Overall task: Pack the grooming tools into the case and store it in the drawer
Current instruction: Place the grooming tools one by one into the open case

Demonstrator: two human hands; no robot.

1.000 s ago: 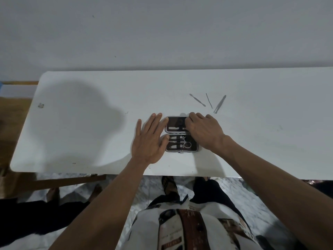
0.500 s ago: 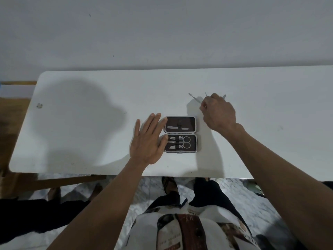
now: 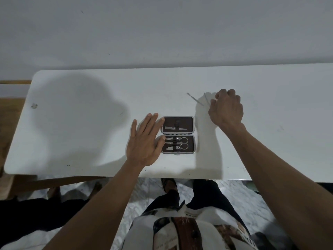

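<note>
case [image 3: 178,134] touching left hand [image 3: 144,139]; right hand [image 3: 226,109] well apart

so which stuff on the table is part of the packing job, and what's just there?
Job:
- open grooming case, steadied by left hand
- two loose thin metal tools
- right hand, curled over where they lie

Lying about:
- small scrap near the table's left end

open case [image 3: 178,134], left hand [image 3: 144,141] beside

Plain room: white table [image 3: 72,123], bare wall [image 3: 162,33], marble floor [image 3: 243,195].
</note>
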